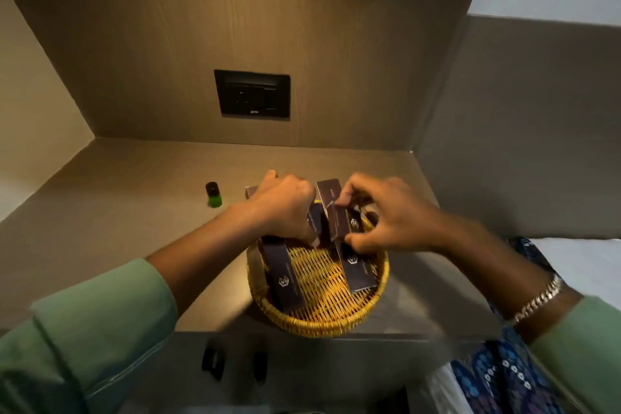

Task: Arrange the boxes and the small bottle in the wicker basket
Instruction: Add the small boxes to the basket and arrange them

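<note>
The wicker basket [317, 321] sits near the front edge of the surface [134, 212] with dark boxes inside: one box [284, 276] lies along its left side, another [358, 270] along its right. Your right hand [386, 215] pinches a third box [344, 223] between thumb and fingers [346, 198] over the basket's far rim, while your left hand [285, 205] is curled tight around a fourth box [315, 220] beside it. The small green bottle [213, 195] stands upright on the surface, left of the basket and apart from both hands.
</note>
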Available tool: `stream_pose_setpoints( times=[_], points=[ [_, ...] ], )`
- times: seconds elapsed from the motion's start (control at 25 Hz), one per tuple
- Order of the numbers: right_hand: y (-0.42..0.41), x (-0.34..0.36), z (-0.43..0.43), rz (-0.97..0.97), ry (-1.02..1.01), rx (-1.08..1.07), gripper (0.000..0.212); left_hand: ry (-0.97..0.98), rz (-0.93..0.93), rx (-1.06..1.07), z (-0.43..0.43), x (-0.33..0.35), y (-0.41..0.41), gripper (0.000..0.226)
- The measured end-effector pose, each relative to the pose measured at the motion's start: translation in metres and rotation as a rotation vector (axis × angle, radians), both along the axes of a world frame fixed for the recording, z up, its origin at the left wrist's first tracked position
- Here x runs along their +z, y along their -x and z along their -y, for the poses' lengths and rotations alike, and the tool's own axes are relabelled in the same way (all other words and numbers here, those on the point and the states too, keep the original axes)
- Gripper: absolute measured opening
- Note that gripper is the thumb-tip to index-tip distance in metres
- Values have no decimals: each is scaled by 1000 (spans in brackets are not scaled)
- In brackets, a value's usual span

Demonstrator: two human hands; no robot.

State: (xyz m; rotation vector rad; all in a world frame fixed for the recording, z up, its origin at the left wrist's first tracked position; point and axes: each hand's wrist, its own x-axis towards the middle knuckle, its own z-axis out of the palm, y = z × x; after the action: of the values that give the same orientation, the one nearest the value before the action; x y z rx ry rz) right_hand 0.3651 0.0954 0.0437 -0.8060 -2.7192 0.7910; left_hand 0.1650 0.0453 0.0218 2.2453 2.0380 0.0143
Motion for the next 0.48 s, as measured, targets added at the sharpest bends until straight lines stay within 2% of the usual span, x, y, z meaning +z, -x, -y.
stream_pose_setpoints(
  times=[0.16, 0.32, 0.48],
  points=[
    [-7, -19, 33, 161, -32, 176, 37, 79, -80, -68, 3, -16, -10, 43],
    [5, -29, 47, 227, -96, 273, 36, 97, -49, -55, 6, -21, -12, 28],
    [8, -34, 56, 294, -94, 315, 33, 176, -19, -2, 7, -18, -7, 55]
  ],
)
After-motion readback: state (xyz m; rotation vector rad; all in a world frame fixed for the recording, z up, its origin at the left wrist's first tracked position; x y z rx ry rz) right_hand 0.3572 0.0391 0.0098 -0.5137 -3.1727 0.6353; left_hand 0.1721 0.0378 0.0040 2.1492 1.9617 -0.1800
